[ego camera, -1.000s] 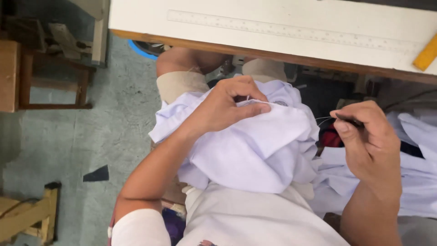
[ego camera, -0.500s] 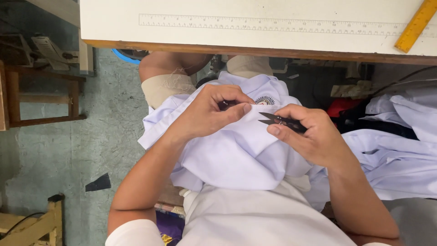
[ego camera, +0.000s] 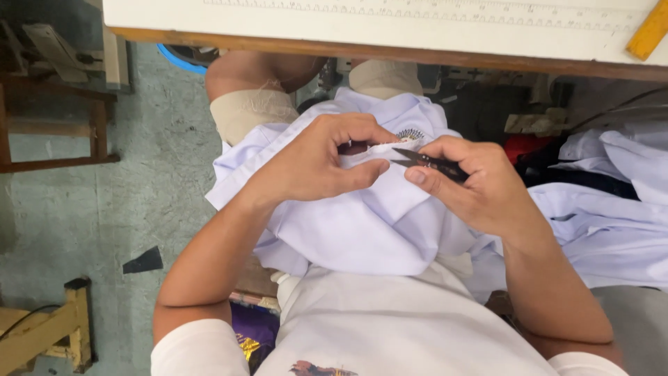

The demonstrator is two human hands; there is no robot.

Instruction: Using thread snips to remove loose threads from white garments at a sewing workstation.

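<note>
The left hand (ego camera: 316, 163) pinches a fold of the pale shirt (ego camera: 362, 223) between thumb and curled fingers (ego camera: 362, 132), closed tight on the cloth and lifting it off the lap. The right hand (ego camera: 480, 188) is closed around small black snips (ego camera: 424, 161), thumb on top, other fingers wrapped beneath.

The snips lie just right of the left fingers and run nearly level, long axis left to right with a slight upward tilt toward the tip. The tip points left, straight at the pinched fold, and sits just beside the left thumb, close enough that touching or apart cannot be told. The blades look nearly closed, though it is too small to be sure.

A small round embroidered patch (ego camera: 410, 134) shows on the shirt just above the snips' tip, between the two hands. More pale cloth (ego camera: 612, 230) is heaped to the right of the right hand. The bench (ego camera: 390, 31), with a ruler (ego camera: 650, 31) at its edge, lies beyond both hands.
</note>
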